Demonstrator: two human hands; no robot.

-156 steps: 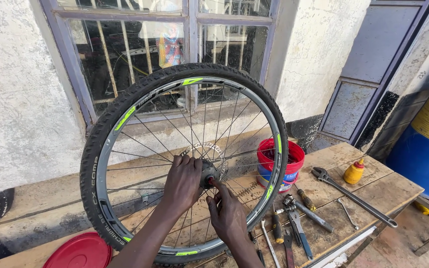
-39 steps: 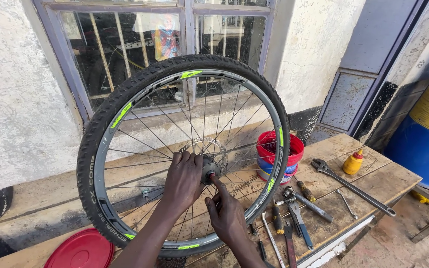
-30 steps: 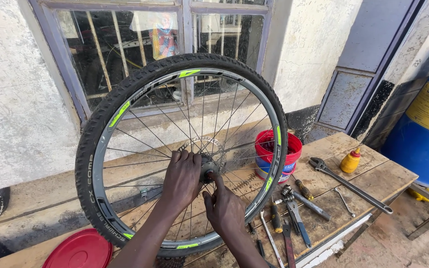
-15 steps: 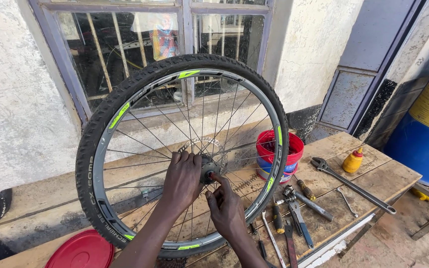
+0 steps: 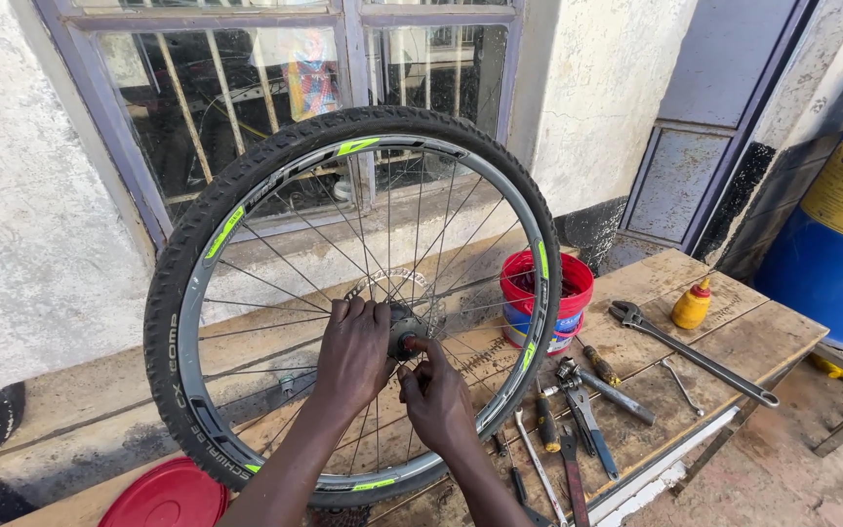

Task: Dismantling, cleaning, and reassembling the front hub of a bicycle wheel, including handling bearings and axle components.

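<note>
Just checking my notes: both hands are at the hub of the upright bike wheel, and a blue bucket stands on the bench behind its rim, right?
Not quite. The bucket is red, not blue, as the head view shows. Otherwise correct: the left hand and right hand are at the hub of the upright wheel.

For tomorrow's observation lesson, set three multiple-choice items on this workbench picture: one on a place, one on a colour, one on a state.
1. Where does the red bucket stand?
A. behind the wheel's right rim
B. on the ground
C. on the window sill

2. What colour is the small squeeze bottle?
A. green
B. yellow-orange
C. white

3. How is the bicycle wheel placed?
A. lying flat
B. hanging from a hook
C. upright on the bench

Answers: 1 A, seen through the spokes on the wooden bench; 2 B, with a red tip; 3 C, left hand and right hand at its hub.
</note>
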